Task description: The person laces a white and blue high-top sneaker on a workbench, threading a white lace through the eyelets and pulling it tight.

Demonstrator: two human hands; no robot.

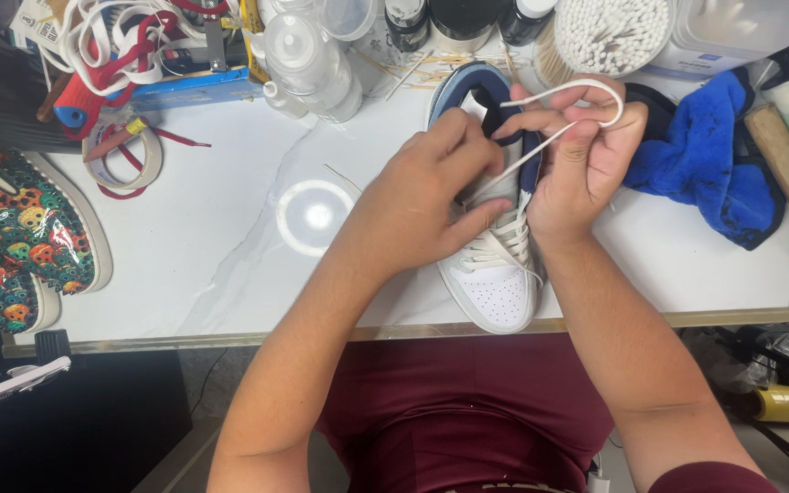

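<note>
White high-top sneaker [497,274] with a dark blue collar, lying on the white marble-patterned table [221,246], toe at 6 o'clock toward the person, collar at 12 o'clock. The left hand [426,201] rests over the shoe's upper from its 9 o'clock side, fingers curled shut on the tongue and eyelet area. The right hand [577,164] sits at the shoe's 3 o'clock side, thumb and forefinger pinched closed on a white lace [563,91], which arcs in a loop at 12 o'clock above the knuckles and runs back down to the eyelets between both hands. A blue cloth [714,173] lies at 3 o'clock of the right hand; a tub of cotton swabs [609,32] stands at 12 o'clock; a skull-patterned shoe [20,237] lies well apart at 9 o'clock.
</note>
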